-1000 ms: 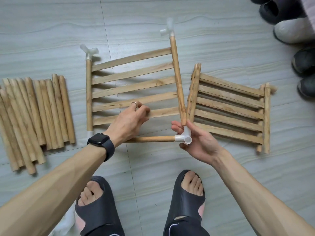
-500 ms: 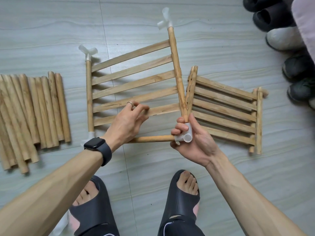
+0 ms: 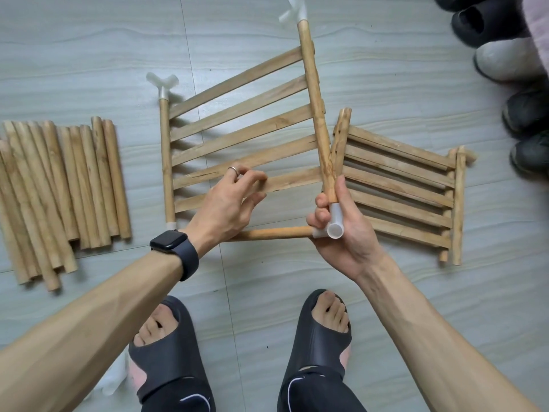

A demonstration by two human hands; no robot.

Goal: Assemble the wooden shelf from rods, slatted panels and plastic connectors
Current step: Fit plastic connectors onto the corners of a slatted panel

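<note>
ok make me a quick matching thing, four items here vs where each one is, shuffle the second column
1. loose rods
2. spare slatted panels
3. white corner connector
4. black watch

a. gripped in the right hand
b. on the left wrist
c. floor, far left
d. floor, right of the half-built frame

Pairs: 1-c, 2-d, 3-a, 4-b

I stand on a pale grey tiled floor (image 3: 89, 55) in black slides (image 3: 318, 352). A dark smartwatch (image 3: 173, 251) wraps my left wrist, and a thin ring (image 3: 233, 168) circles one finger. At the far right, black shoes (image 3: 487, 22) flank a white shoe (image 3: 505, 59), beside pink fabric (image 3: 539, 40).
</note>
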